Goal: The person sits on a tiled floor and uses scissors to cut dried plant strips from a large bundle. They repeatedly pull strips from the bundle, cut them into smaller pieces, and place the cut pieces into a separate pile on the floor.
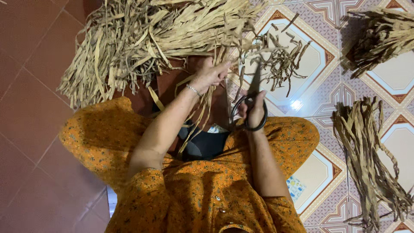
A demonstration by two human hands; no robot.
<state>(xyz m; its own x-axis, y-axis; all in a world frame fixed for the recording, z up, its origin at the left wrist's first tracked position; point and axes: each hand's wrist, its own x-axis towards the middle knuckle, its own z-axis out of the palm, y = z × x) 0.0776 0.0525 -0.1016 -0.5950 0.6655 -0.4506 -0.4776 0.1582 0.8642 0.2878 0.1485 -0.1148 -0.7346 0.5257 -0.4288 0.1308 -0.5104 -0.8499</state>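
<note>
My left hand (pixel 210 75) is closed around a few long dried straw-coloured leaf strips (pixel 199 114) that hang down toward my lap. A thin silver bracelet (pixel 194 89) sits on that wrist. My right hand (pixel 256 113) grips the black loop handles of a pair of scissors (pixel 255 80), whose dark blades point away from me, just right of the left hand. Both hands are above my lap, between my knees in orange patterned cloth (pixel 108 133).
A big heap of dried strips (pixel 146 39) lies ahead on the left. Short darker cut scraps (pixel 284 60) lie on the patterned tile floor (pixel 315 56). Two more bundles lie to the right, one far (pixel 384 39) and one near (pixel 366 164). Red tiles (pixel 30 108) cover the left.
</note>
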